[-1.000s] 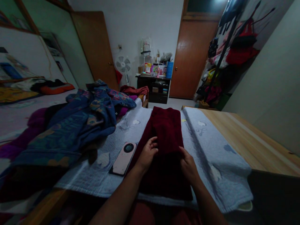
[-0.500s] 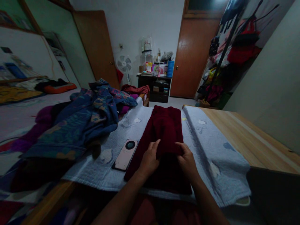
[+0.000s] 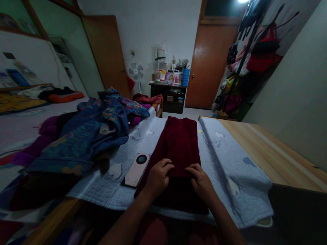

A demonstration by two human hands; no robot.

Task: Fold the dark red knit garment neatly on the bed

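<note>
In the centre of the frame, the folded cloth [image 3: 182,146] is a plain deep wine red, darkening almost to black toward its lower part. The sheet [image 3: 224,153] around it is pale grey-blue, with scattered white and darker blue-grey motifs. Left of centre, the phone [image 3: 136,172] shows pale pink with a black camera ring. At the left, a denim-blue garment [image 3: 84,136] carries a print of leaves and flowers in teal, tan and pink, beside a vivid purple garment [image 3: 46,132]. At the right, the board [image 3: 276,149] is light tan, wood-grained, with a paler stripe. The upper-middle door [image 3: 206,64] is reddish brown
</note>
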